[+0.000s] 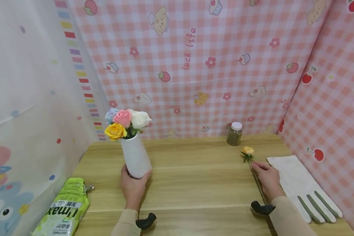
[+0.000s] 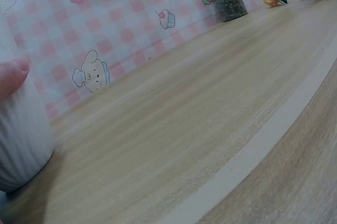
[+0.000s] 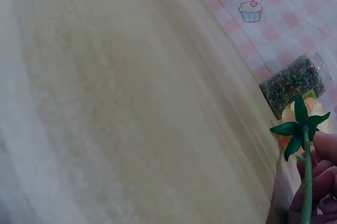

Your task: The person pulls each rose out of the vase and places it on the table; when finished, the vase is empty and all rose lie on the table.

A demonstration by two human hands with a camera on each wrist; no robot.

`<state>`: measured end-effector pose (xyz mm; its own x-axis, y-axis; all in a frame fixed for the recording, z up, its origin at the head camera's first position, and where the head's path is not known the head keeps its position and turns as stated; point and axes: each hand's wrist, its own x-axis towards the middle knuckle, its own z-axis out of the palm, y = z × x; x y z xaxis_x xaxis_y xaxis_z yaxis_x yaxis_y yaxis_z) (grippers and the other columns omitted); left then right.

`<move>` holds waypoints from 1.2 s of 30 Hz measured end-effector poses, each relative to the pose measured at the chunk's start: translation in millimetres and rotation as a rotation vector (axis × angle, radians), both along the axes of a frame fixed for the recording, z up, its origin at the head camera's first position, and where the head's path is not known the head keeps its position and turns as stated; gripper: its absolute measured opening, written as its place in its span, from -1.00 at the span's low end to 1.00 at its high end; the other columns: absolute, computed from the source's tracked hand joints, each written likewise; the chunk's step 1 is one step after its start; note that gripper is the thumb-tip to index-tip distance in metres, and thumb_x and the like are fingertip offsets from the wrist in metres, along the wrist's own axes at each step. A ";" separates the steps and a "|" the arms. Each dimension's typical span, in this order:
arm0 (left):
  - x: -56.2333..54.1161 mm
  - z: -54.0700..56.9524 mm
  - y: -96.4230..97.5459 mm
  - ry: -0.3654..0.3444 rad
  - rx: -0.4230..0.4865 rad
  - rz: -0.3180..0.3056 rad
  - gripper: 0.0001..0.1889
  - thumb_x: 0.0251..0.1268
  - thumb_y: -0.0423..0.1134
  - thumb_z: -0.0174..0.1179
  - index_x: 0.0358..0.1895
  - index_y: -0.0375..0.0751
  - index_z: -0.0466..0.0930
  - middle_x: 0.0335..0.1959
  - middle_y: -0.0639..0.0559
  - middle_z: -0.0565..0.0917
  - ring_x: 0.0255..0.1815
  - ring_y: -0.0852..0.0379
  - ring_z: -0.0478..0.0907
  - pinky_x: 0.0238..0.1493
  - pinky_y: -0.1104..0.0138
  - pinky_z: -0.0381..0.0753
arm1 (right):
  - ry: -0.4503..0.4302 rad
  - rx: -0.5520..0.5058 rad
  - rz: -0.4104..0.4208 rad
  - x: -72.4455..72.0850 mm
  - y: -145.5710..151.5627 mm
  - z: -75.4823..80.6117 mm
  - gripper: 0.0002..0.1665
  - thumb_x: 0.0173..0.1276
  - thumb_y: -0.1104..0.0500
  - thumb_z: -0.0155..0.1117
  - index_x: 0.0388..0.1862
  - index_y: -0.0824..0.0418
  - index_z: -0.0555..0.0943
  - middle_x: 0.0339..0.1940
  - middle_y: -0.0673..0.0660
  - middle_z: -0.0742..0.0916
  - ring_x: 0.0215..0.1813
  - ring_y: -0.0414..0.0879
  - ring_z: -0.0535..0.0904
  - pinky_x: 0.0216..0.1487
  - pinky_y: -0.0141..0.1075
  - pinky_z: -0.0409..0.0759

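Observation:
A white vase with ribbed sides stands at the left of the table, leaning slightly in the head view. Blue, pink, white and yellow roses fill its mouth. My left hand grips the vase near its base; in the left wrist view a fingertip lies against the vase. On the right, my right hand pinches the stem of a pale yellow rose just below its green leaves. That rose shows its underside in the right wrist view, with the stem running down past the fingers.
A lidded glass jar of dark green grains stands at the table's back edge, behind the yellow rose. White gloves with grey-green fingers lie at the right. A green bag with a metal clip lies at the left edge.

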<state>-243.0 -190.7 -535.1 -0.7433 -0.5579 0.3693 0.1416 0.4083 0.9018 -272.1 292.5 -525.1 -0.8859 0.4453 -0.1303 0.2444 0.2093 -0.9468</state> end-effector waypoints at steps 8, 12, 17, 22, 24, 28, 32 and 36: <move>-2.2 -2.9 -1.5 -0.006 0.004 -0.010 -0.01 -0.29 0.08 0.59 0.31 -0.12 0.29 0.14 -0.08 0.50 0.12 -0.02 0.44 0.14 0.06 0.38 | 0.094 0.048 -0.065 4.1 -9.6 22.1 -0.50 0.29 -0.02 0.33 0.06 0.31 0.63 -0.32 -0.14 0.65 -0.24 -0.32 0.50 -0.35 -0.53 0.51; -3.5 -1.9 -1.4 -0.012 0.006 -0.019 -0.01 -0.30 0.08 0.59 0.31 -0.12 0.29 0.14 -0.07 0.50 0.11 -0.02 0.44 0.13 0.06 0.38 | 0.131 0.118 -0.011 6.6 -24.2 55.1 -0.45 0.30 -0.11 0.29 0.05 0.28 0.64 -0.29 -0.13 0.67 -0.23 -0.34 0.50 -0.32 -0.53 0.50; -3.4 -1.6 -2.3 -0.012 -0.005 -0.022 -0.02 -0.29 0.05 0.59 0.31 -0.13 0.29 0.13 -0.08 0.50 0.11 -0.02 0.45 0.13 0.06 0.39 | 0.203 0.106 0.071 0.6 -60.5 89.7 -0.48 0.28 -0.09 0.33 -0.01 0.30 0.65 -0.38 -0.16 0.66 -0.28 -0.29 0.51 -0.37 -0.50 0.49; -3.2 -4.5 -3.0 -0.003 -0.004 -0.024 -0.01 -0.29 0.04 0.60 0.31 -0.15 0.29 0.14 -0.09 0.50 0.12 -0.02 0.45 0.13 0.08 0.39 | 0.305 0.041 0.250 -6.2 -119.2 120.5 -0.54 0.27 -0.04 0.36 -0.05 0.31 0.67 -0.34 -0.02 0.66 -0.29 -0.21 0.49 -0.36 -0.42 0.49; -2.9 -5.0 -3.4 0.009 0.014 -0.041 -0.01 -0.28 0.05 0.59 0.32 -0.15 0.28 0.15 -0.09 0.49 0.12 -0.01 0.44 0.13 0.08 0.39 | 0.352 0.009 0.337 -8.1 -146.8 131.1 -0.57 0.27 -0.01 0.37 -0.08 0.30 0.69 -0.32 0.01 0.68 -0.29 -0.19 0.51 -0.35 -0.41 0.50; -0.9 -6.7 -4.1 0.045 0.034 -0.049 0.02 -0.29 0.05 0.60 0.34 -0.15 0.26 0.17 -0.06 0.45 0.13 0.01 0.41 0.11 0.08 0.38 | 0.402 -0.047 0.517 -8.7 -202.9 151.7 -0.66 0.26 0.05 0.39 -0.13 0.27 0.71 -0.29 0.07 0.71 -0.30 -0.14 0.53 -0.34 -0.38 0.51; 0.3 -6.4 -3.0 0.093 -0.003 -0.013 0.00 -0.28 0.03 0.60 0.34 -0.16 0.29 0.17 -0.06 0.45 0.11 0.02 0.41 0.09 0.10 0.39 | 0.396 -0.054 0.649 -9.2 -253.5 169.8 -0.74 0.26 0.02 0.39 -0.19 0.17 0.74 -0.29 0.07 0.72 -0.30 -0.12 0.53 -0.35 -0.33 0.50; 0.9 -4.5 0.8 0.134 -0.040 0.012 -0.03 -0.26 -0.01 0.59 0.32 -0.20 0.31 0.17 -0.09 0.46 0.10 0.01 0.42 0.09 0.11 0.41 | 0.349 -0.022 0.728 -11.7 -293.5 180.1 -0.76 0.26 0.00 0.39 -0.20 0.10 0.75 -0.30 0.02 0.74 -0.27 -0.13 0.57 -0.32 -0.32 0.53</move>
<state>-242.1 -189.8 -539.6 -0.6794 -0.5490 0.4868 0.2544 0.4460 0.8581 -283.8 -1.1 -344.9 -0.9440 -0.2587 0.2050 -0.2563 0.1830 -0.9491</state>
